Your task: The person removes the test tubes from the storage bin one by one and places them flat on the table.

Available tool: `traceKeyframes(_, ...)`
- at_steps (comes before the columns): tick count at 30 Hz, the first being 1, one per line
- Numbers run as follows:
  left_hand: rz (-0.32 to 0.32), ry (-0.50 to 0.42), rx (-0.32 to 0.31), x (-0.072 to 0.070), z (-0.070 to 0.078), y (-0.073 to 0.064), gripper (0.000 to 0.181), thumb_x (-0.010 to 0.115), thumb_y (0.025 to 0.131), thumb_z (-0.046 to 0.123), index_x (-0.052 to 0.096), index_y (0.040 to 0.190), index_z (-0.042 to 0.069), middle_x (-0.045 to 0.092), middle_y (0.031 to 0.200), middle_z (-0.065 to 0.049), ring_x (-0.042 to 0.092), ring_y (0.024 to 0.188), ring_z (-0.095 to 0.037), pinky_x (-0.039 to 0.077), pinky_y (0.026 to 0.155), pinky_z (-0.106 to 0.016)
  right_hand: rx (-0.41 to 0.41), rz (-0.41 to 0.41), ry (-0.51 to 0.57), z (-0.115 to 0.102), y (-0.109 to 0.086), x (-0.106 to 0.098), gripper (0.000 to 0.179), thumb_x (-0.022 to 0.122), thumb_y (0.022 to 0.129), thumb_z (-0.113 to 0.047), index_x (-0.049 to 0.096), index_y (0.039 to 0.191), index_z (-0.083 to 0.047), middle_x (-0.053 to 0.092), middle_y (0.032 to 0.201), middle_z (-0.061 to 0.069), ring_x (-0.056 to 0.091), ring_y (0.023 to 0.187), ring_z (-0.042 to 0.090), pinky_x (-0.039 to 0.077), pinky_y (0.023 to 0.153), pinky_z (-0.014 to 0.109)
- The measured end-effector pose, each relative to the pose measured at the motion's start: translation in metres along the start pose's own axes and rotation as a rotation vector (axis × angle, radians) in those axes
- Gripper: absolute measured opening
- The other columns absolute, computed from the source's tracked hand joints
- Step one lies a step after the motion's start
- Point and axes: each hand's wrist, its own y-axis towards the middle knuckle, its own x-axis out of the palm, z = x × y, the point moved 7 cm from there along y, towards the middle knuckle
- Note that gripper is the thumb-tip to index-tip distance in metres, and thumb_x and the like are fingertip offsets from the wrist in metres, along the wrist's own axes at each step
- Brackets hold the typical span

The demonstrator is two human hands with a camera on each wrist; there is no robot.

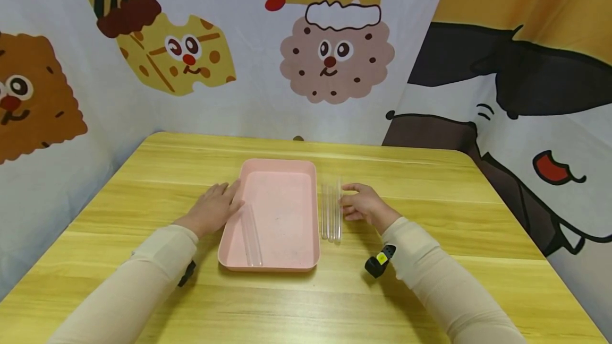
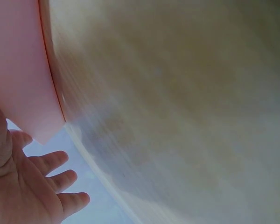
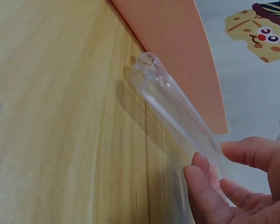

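A pink tray (image 1: 291,211) lies on the table, with clear test tubes (image 1: 252,235) slanting along its left side; I cannot tell exactly how many. My left hand (image 1: 212,208) rests on the tray's left rim with its fingers spread. Right of the tray, several clear test tubes (image 1: 330,214) lie side by side, rounded ends toward me. My right hand (image 1: 365,205) is at the rightmost of these. In the right wrist view, my thumb and bent fingers pinch a test tube (image 3: 177,112) near its far end.
The light wooden table (image 1: 268,307) has a rounded far edge. Behind it hangs a white cloth (image 1: 258,110) printed with cartoon figures. A small black device (image 1: 380,261) is on the right wrist, above the table.
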Motion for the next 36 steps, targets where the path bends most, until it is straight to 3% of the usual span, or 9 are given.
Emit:
traceKeyframes(19, -0.001, -0.001, -0.001, 0.0011, -0.0012, 0.0006, 0.06, 0.035, 0.106, 0.032, 0.019, 0.152, -0.002, 0.027, 0.147, -0.038, 0.022, 0.137, -0.054, 0.016, 0.113, -0.061, 0.054, 0.027, -0.075, 0.0027, 0.005, -0.0019, 0.054, 0.059, 0.093, -0.004, 0.039, 0.143, -0.001, 0.061, 0.093, 0.01, 0.06, 0.067, 0.014, 0.056, 0.058, 0.031)
traceKeyframes(31, 0.003, -0.019, -0.017, 0.0003, -0.0012, 0.0006, 0.06, 0.036, 0.105, 0.032, 0.02, 0.152, -0.002, 0.027, 0.146, -0.038, 0.021, 0.136, -0.056, 0.017, 0.111, -0.065, 0.038, 0.024, -0.154, -0.0017, 0.0041, 0.0001, 0.056, 0.06, 0.091, -0.004, 0.039, 0.142, 0.002, 0.064, 0.116, 0.024, 0.065, 0.07, 0.015, 0.057, 0.059, 0.031)
traceKeyframes(36, 0.011, -0.012, -0.007, 0.0005, -0.0008, 0.0007, 0.06, 0.036, 0.105, 0.032, 0.021, 0.151, -0.003, 0.028, 0.146, -0.039, 0.023, 0.136, -0.056, 0.018, 0.111, -0.064, 0.036, 0.027, -0.182, -0.0032, 0.0039, 0.001, 0.054, 0.06, 0.091, -0.004, 0.04, 0.14, 0.004, 0.063, 0.116, 0.024, 0.065, 0.074, 0.017, 0.057, 0.06, 0.033)
